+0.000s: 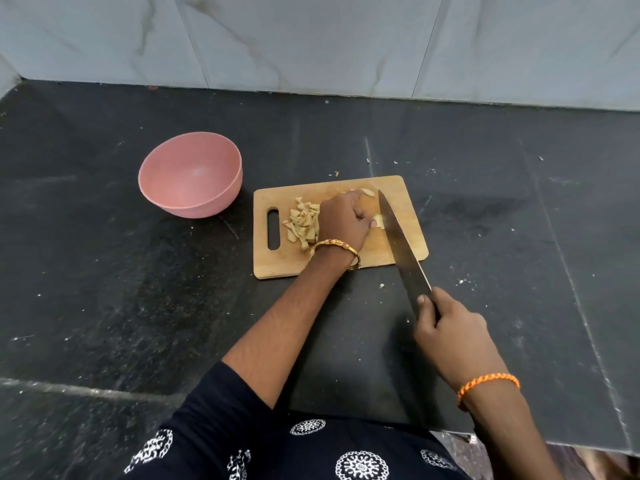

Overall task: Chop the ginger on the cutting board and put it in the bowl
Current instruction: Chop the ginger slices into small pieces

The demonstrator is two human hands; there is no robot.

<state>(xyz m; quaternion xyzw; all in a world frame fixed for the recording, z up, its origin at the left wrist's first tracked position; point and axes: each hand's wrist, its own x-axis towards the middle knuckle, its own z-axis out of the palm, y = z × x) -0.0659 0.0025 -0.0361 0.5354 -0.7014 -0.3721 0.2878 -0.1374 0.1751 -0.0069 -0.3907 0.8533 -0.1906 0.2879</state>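
Observation:
A wooden cutting board [408,216] lies on the black counter. A pile of chopped ginger pieces [303,221] sits on its left half, near the handle slot. My left hand [343,220] is curled over a ginger piece [378,221] at the board's middle and holds it against the blade. A few more ginger pieces [367,192] lie just beyond that hand. My right hand [446,323] grips the handle of a large knife [398,244], whose blade crosses the board's right half, tip pointing away. An empty pink bowl [190,178] stands left of the board.
The black stone counter [138,289] carries small scattered ginger bits around the board. A pale marble-tiled wall [311,39] rises behind it. The counter's front edge runs just ahead of my patterned dark clothing [311,448].

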